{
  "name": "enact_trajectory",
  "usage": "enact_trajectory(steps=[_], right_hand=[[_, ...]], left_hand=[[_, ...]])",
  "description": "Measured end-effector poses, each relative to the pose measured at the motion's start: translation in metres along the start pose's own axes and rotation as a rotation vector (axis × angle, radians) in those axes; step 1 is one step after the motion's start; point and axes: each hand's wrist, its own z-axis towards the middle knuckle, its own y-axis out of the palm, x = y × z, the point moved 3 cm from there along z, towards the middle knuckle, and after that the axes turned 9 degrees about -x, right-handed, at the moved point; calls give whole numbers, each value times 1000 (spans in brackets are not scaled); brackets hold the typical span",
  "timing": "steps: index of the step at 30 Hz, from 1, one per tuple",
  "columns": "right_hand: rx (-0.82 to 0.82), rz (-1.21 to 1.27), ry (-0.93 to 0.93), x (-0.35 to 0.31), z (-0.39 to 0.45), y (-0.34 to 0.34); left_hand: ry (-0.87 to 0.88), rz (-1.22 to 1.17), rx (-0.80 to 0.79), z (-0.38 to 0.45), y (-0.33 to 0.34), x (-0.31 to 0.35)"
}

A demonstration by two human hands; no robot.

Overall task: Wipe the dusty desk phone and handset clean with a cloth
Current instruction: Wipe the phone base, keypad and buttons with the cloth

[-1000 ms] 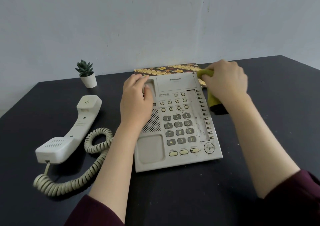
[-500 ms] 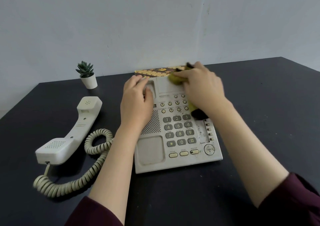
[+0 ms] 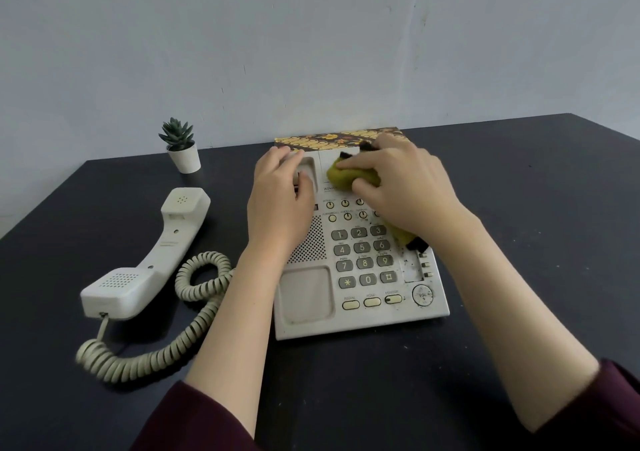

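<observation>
The right hand [image 3: 405,187] has its grip bunched around the soft, yielding cloth [image 3: 349,177], pressing it on the desk phone [image 3: 360,270]'s upper panel. Just left, the left hand [image 3: 280,201] lies flat, steadying the light body.

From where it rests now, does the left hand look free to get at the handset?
Probably yes. The left hand rests on the phone base, holding nothing, and the handset lies uncovered on the table to its left, with only the coiled cord nearby.
</observation>
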Motion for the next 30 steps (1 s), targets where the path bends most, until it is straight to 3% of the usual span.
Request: enact_trajectory(steps=[7,14,17,21,24,30], right_hand=[[52,156,242,23,-2,-1],[117,6,388,45,-9,-7],[141,17,267,30,-9,-12],[13,-90,37,-7,-7,-1],[-71,-150,-24,-18,-8,7],[-232,-45,-149,-25,-12,1]], left_hand=[[-12,-10,-7,0,0,1],[-17,-14,-10,0,0,0],[-13,-14,-4,1,0,-2],[-6,-32,2,2,1,-3],[-4,-28,7,2,1,-3],[17,-33,11,1,0,-2]])
